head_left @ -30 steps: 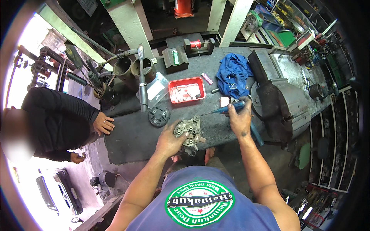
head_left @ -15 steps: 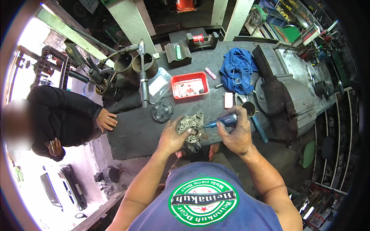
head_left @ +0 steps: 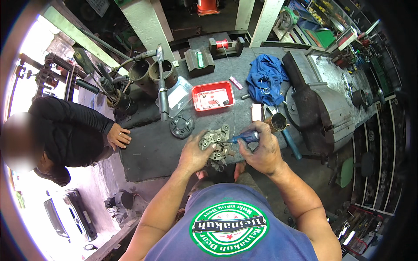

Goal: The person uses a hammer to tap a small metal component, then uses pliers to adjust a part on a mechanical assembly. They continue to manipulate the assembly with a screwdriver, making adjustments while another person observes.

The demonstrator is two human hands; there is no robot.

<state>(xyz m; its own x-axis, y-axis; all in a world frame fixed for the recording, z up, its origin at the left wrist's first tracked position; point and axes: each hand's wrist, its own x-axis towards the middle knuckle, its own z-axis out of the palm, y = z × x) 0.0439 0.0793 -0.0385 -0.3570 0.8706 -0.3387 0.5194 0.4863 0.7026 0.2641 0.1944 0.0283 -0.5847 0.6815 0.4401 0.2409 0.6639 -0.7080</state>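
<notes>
My left hand (head_left: pixel 194 152) is closed round the left side of a grey metal alternator housing (head_left: pixel 215 136), at the near edge of the workbench. Its thumb lies over the middle of the part. In my right hand (head_left: pixel 266 152) is a screwdriver with a blue handle (head_left: pixel 248 137), its shaft pointing left into the housing. The exact spot where the tip rests is too small to make out. Just beyond my left hand lies a round black slotted cover (head_left: pixel 182 126). Beside my right hand stands a brass-coloured cup (head_left: pixel 277 122), near a hammer with a blue handle (head_left: pixel 292 145).
Ahead are a red tray (head_left: pixel 214 96) with small parts, a clear plastic container (head_left: pixel 179 96), a blue cloth (head_left: pixel 266 78) and a red wire spool (head_left: pixel 222 44). A large vise (head_left: pixel 324 117) stands at the right. At left, a co-worker's hand (head_left: pixel 118 136) rests on the bench (head_left: pixel 148 152).
My right hand and the screwdriver have moved a little left, closer to the housing. The co-worker's other hand has shifted toward their upper body. My left hand holds its place.
</notes>
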